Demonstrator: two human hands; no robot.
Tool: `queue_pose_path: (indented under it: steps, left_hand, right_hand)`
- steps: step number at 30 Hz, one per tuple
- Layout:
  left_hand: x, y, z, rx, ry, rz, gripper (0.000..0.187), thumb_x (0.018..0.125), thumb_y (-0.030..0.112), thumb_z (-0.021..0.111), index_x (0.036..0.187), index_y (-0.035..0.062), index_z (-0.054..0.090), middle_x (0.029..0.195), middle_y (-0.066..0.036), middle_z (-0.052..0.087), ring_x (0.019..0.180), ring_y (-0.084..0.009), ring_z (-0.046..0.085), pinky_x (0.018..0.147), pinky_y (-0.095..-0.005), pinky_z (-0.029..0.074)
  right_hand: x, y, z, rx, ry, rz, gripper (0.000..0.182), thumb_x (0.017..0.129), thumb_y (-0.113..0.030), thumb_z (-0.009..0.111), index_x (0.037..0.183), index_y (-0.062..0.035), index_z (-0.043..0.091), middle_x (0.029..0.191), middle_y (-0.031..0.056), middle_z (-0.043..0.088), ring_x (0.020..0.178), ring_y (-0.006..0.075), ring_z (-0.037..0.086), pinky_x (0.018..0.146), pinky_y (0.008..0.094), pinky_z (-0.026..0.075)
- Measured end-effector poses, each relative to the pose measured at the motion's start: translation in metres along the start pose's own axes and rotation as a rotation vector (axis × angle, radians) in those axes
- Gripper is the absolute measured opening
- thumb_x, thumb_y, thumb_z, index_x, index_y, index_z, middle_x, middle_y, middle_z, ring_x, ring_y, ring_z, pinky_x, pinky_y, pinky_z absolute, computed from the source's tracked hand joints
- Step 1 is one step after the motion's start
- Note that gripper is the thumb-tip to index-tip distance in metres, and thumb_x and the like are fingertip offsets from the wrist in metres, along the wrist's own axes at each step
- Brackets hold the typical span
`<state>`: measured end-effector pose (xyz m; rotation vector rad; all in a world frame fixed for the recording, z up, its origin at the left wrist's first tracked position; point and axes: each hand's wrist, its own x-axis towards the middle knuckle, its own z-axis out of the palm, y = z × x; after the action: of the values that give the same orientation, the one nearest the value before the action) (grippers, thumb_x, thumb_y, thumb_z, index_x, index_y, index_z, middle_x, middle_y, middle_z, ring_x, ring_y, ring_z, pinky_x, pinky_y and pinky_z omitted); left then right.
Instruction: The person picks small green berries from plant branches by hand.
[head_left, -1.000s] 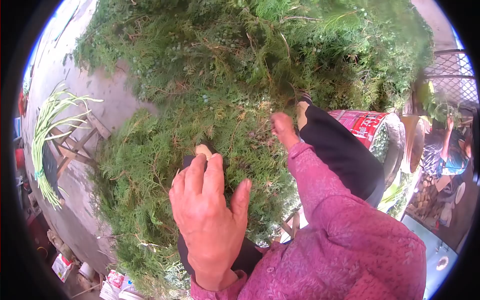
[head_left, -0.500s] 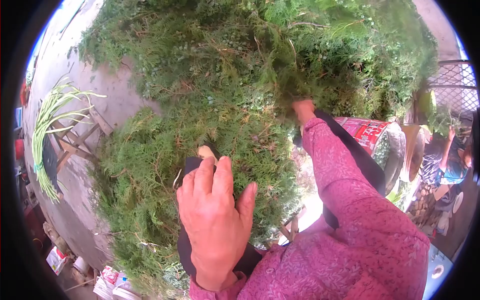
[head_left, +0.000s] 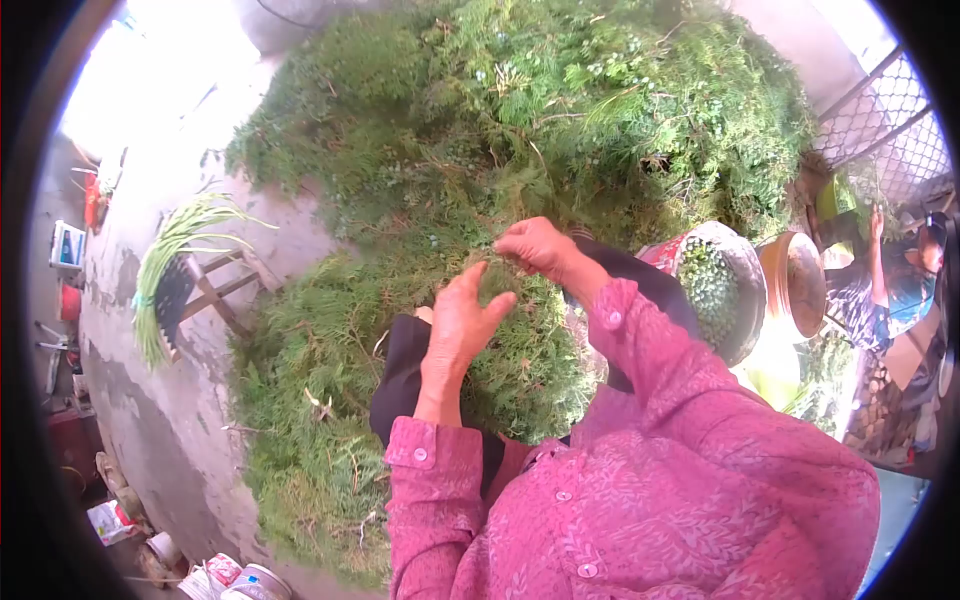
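My left hand hovers over the green branches between my knees, its thumb stretched away from the fingers and nothing visible in it. Close by on the right, my right hand has its fingers pinched together just above the foliage; what they hold, if anything, is too small to make out. The two hands are apart. A big heap of leafy green branches with small pale berries lies in front of me and around my legs. Beside my right knee a bucket holds many small green berries.
A brown tub stands beyond the bucket. At the left, long green beans hang over a small wooden stool. Another person sits at the far right near a wire mesh fence. White buckets stand at the lower left.
My right hand has come back from the heap toward my left hand, its fingers now fully in view. My left hand has risen slightly and turned. The view has shifted, showing more of the berry bucket.
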<state>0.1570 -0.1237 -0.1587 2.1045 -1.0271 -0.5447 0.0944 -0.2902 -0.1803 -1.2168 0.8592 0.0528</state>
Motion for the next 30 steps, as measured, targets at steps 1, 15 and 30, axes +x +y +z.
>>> queue_pose_path:
  steps: [1, 15, 30]
  left_hand:
    - [-0.010, 0.012, 0.001, -0.058, 0.032, 0.012, 0.050, 0.067, 0.024, 0.070, 0.107, -0.0017, 0.055, 0.093, -0.018, 0.062, 0.077, -0.0233, 0.062, 0.070, -0.0312, 0.048]
    - [-0.127, 0.076, -0.039, -0.811, -0.091, -0.060, 0.016, 0.076, 0.003, 0.063, 0.092, 0.0011, 0.062, 0.085, -0.002, 0.063, 0.074, -0.0091, 0.057, 0.070, -0.0245, 0.046]
    - [-0.165, 0.122, -0.067, -1.225, 0.465, -0.258, 0.012, 0.080, 0.003, 0.058, 0.092, 0.0051, 0.058, 0.085, -0.004, 0.061, 0.075, -0.0159, 0.059, 0.058, -0.0358, 0.053]
  right_hand:
    - [-0.021, -0.008, 0.010, -0.105, -0.069, -0.081, 0.011, 0.072, -0.012, 0.062, 0.070, -0.0016, 0.061, 0.054, 0.0002, 0.050, 0.047, 0.0070, 0.045, 0.040, 0.0225, 0.035]
    - [-0.188, -0.022, 0.051, -0.286, -0.253, -0.494, 0.020, 0.073, -0.018, 0.061, 0.077, 0.0009, 0.063, 0.063, 0.0031, 0.058, 0.057, 0.0088, 0.052, 0.050, 0.0231, 0.042]
    - [-0.233, 0.038, 0.008, 0.553, -0.604, -0.120, 0.018, 0.082, -0.019, 0.061, 0.091, -0.0046, 0.055, 0.075, 0.0015, 0.057, 0.061, 0.0082, 0.056, 0.045, 0.0192, 0.041]
